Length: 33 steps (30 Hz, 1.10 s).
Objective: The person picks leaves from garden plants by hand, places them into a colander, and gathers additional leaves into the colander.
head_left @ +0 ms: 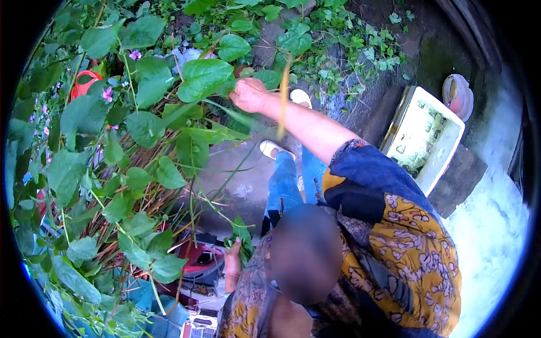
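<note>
My right hand point(251, 94), at the end of the outstretched arm, is closed among the climbing vine's leaves. Its fingertips meet a blurred green leaf point(226, 87), beside a large heart-shaped leaf point(205, 79). Lower down, close to my body, my left hand point(233, 260) holds a small bunch of picked green leaves point(243, 239) between thumb and fingers; part of that hand is hidden by my patterned top. A blurred yellow strand point(284, 96) crosses in front of my right forearm.
Dense vine foliage point(146, 128) fills the left side, over dry brown stalks point(135, 186). A red plastic object point(85, 83) shows through it. On the right stand a white box point(431, 135) and a round pale container point(457, 97). My shoes point(276, 150) are on grey paving point(231, 174).
</note>
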### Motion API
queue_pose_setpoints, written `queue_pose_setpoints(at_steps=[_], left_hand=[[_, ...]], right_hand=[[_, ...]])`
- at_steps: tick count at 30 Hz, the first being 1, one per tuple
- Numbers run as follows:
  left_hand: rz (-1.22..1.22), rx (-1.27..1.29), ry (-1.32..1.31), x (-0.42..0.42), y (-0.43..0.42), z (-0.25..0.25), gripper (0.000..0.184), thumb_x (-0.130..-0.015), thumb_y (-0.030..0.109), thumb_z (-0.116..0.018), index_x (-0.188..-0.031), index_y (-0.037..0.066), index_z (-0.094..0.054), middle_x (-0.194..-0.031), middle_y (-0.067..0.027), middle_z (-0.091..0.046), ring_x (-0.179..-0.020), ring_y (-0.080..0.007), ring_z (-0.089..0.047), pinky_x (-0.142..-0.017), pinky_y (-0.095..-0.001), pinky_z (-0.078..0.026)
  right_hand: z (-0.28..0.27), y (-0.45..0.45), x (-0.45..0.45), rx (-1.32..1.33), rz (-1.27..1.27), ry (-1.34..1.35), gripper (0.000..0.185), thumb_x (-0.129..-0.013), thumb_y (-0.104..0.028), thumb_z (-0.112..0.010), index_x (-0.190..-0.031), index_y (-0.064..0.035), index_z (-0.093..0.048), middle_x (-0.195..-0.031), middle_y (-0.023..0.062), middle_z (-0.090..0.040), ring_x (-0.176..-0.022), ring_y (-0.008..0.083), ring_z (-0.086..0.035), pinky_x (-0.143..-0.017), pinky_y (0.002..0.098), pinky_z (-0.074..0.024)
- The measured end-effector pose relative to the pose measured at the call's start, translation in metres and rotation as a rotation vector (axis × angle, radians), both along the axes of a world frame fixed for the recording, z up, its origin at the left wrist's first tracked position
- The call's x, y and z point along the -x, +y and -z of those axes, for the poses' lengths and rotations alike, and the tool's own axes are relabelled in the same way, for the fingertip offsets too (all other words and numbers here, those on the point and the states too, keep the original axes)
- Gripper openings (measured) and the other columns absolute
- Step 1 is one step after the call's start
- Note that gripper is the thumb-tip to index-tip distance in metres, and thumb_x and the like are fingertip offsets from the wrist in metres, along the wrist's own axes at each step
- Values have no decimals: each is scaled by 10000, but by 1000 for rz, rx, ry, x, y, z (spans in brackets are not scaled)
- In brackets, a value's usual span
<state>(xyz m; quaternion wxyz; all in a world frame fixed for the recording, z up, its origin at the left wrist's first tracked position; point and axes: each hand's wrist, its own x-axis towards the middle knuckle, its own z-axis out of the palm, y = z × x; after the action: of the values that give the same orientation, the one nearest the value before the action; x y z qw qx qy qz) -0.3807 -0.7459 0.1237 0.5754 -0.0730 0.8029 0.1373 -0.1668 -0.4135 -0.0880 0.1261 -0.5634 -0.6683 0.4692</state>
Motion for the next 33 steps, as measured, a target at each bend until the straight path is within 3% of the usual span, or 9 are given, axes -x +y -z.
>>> queue_pose_setpoints(at_steps=[2, 4, 5, 13, 18, 23, 27, 28, 33], left_hand=[[-2, 18, 2, -7, 7, -4, 282, -854, 232, -586, -1032, 13, -576, -907, -39, -603, -786, -129, -556, -710, -276, -441], [-36, -29, -36, -6, 1, 3, 283, -852, 233, -589, -1028, 11, -581, -901, -38, -605, -782, -127, -561, -704, -277, -445], [-56, -55, -52, -4, -3, 4, 283, -852, 233, -590, -1027, 11, -584, -899, -38, -607, -781, -126, -563, -700, -277, -447], [-16, -14, 8, 2, -7, 9, 248, -845, 199, -592, -1008, 11, -585, -883, -49, -614, -735, -145, -586, -655, -285, -472], [-21, 24, -14, 6, -9, 17, 260, -830, 196, -604, -1003, 3, -583, -881, -58, -617, -725, -156, -595, -639, -293, -482], [58, 10, 54, -12, 15, 7, 274, -819, 236, -620, -1004, 37, -589, -861, -33, -602, -716, -137, -560, -645, -292, -455], [1, 34, 61, -7, 7, 18, 318, -812, 288, -635, -1003, 39, -582, -871, -29, -598, -723, -137, -555, -641, -292, -452], [-2, 58, 50, -5, 6, 21, 320, -811, 286, -638, -1000, 34, -581, -870, -31, -598, -722, -137, -553, -640, -292, -452], [7, 87, -21, 3, 0, 32, 334, -807, 286, -647, -999, 21, -579, -867, -35, -597, -719, -136, -551, -643, -293, -454]], right_hand=[[-2, -4, 0, -4, -11, 51, 208, -784, -226, -490, -818, -30, -549, -721, 234, -592, -721, 392, -592, -691, 469, -464], [-2, -9, 0, -8, -23, 110, 357, -782, -175, -482, -1112, -57, -550, -817, 230, -618, -800, 384, -599, -745, 464, -462], [1, -10, -2, 71, -105, 78, 535, -781, -141, -469, -1304, -97, -369, -908, 226, -619, -870, 367, -596, -786, 454, -454], [92, -72, -49, 317, 361, 116, 211, -737, -228, -568, -879, -89, -638, -860, 169, -638, -833, 318, -614, -770, 376, -475], [123, -48, -55, 254, 585, 132, 291, -754, -275, -588, -986, -104, -627, -935, 184, -635, -903, 332, -609, -817, 378, -470], [150, -64, -107, 371, 377, -273, 442, -744, -338, -608, -1103, -80, -593, -1060, 186, -608, -989, 322, -584, -875, 379, -450], [148, -131, -178, 433, 161, -440, 416, -739, -363, -595, -1042, -80, -614, -1010, 205, -612, -951, 356, -584, -849, 415, -452], [107, -127, -182, 523, 168, -486, 404, -743, -363, -590, -1030, -79, -618, -1004, 202, -614, -950, 357, -584, -845, 421, -452], [148, -139, -221, 413, 372, -445, 282, -780, -294, -553, -942, -77, -632, -913, 183, -634, -869, 345, -607, -791, 403, -473]])
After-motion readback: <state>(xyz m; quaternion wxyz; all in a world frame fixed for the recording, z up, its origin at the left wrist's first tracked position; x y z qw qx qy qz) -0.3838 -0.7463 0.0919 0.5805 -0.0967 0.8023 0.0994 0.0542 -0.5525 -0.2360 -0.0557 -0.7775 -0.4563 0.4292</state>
